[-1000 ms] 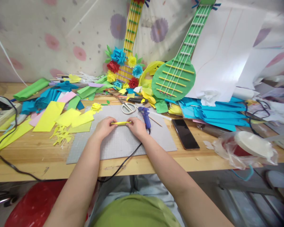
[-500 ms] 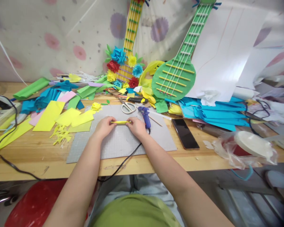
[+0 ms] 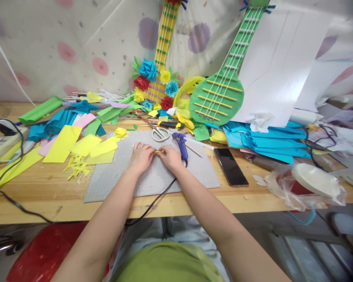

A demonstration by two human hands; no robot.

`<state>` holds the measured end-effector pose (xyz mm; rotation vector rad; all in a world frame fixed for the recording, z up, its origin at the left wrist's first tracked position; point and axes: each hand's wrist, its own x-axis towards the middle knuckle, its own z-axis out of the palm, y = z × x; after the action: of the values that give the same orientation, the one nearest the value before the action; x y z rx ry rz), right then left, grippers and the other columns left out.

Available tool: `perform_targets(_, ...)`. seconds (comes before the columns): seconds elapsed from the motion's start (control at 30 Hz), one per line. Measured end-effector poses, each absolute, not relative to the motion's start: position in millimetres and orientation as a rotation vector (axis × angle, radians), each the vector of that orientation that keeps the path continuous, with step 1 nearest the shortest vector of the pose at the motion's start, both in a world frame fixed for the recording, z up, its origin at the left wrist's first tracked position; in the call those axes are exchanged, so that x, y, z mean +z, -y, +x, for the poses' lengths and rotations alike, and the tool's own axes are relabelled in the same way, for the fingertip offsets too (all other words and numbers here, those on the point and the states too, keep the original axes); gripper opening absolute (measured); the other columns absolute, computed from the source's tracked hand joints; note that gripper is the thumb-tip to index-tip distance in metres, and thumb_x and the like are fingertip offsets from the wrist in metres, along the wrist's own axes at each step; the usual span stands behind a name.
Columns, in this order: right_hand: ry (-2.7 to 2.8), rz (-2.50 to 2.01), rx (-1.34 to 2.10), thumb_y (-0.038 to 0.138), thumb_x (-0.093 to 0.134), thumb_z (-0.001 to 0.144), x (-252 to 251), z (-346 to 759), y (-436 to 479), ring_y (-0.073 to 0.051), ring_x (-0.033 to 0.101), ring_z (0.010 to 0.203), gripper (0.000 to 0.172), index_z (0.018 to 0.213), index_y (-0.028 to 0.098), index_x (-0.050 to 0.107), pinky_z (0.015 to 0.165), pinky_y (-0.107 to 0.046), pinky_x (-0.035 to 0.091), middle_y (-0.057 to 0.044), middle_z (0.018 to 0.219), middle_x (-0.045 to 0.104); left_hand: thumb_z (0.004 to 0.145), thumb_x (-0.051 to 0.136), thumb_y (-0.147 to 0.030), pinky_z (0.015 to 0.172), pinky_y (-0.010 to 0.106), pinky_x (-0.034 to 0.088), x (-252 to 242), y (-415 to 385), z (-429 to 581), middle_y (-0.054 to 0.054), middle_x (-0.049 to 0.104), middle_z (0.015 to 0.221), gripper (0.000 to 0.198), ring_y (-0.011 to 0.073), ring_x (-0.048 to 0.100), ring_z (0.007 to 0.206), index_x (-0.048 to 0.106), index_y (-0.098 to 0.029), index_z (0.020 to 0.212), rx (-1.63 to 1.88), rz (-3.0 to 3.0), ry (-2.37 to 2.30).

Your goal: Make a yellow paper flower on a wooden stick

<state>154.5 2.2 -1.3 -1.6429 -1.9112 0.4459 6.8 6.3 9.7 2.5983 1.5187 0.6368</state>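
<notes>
Over the grey cutting mat (image 3: pixel 108 184), my left hand (image 3: pixel 141 156) and my right hand (image 3: pixel 170 157) almost meet. Both are closed, fingertips pinching a narrow yellow paper strip (image 3: pixel 158 152); only a short piece of it shows between them, and the rest is hidden by the fingers. A blue glue gun (image 3: pixel 181 144) lies just right of my right hand. Scissors with white handles (image 3: pixel 160 134) rest beyond both hands. A yellow paper flower (image 3: pixel 121 133) sits at the mat's far left corner.
Yellow paper pieces (image 3: pixel 61 145) lie left of the mat, a phone (image 3: pixel 231 166) to its right. A black cord (image 3: pixel 153 202) crosses the mat's front. Behind stand a green paper instrument (image 3: pixel 217 98) and a yellow one (image 3: pixel 164 43) with paper flowers. Blue paper (image 3: pixel 267 141) is stacked at right.
My left hand has moved right along the yellow paper strip, close to my right hand, so less of the strip shows. My right hand has stayed nearly in place.
</notes>
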Motion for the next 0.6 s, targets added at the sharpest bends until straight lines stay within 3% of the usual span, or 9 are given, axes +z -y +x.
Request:
perform_targets(0.13, 1.821, -1.548, 0.519, 0.033, 0.055, 0.075, 0, 154, -1, -0.013, 0.05, 0.072, 0.017, 0.087, 0.024, 0.064, 0.066, -0.025, 0.038, -0.001, 0.078, 0.056, 0.08, 0.042, -0.028, 0.086, 0.036, 0.036, 11, -9, 3, 0.007, 0.063, 0.086, 0.026, 0.0196, 0.054, 0.087, 0.066, -0.021, 0.088, 0.745, 2.397, -1.539)
perform_targets(0.3, 1.522, -1.305, 0.691, 0.039, 0.054, 0.073, 0, 152, -6, -0.012, 0.05, 0.081, 0.033, 0.101, 0.021, 0.057, 0.064, -0.022, 0.042, -0.006, 0.103, 0.048, 0.075, 0.049, -0.037, 0.069, 0.027, 0.043, 8, -7, 10, 0.006, 0.065, 0.083, 0.029, 0.015, 0.057, 0.075, 0.065, -0.016, 0.086, 1.073, 1.767, -1.425)
perform_targets(0.47, 1.481, -1.195, 0.942, 0.044, 0.046, 0.076, -5, 151, -12, -0.01, 0.045, 0.065, 0.027, 0.069, 0.019, 0.053, 0.06, -0.021, 0.039, 0.002, 0.067, 0.048, 0.064, 0.06, -0.042, 0.063, 0.026, 0.043, 9, -3, 21, 0.004, 0.067, 0.077, 0.032, 0.0146, 0.057, 0.068, 0.067, -0.014, 0.079, 1.053, 1.443, -1.277)
perform_targets(0.6, 1.453, -1.221, 0.85, 0.045, 0.047, 0.074, -9, 152, -15, -0.01, 0.041, 0.063, 0.03, 0.059, 0.018, 0.046, 0.059, -0.021, 0.036, 0.003, 0.061, 0.043, 0.06, 0.063, -0.047, 0.06, 0.025, 0.042, 10, -2, 23, 0.004, 0.067, 0.075, 0.038, 0.0139, 0.056, 0.065, 0.067, -0.014, 0.078, 0.996, 1.396, -1.241)
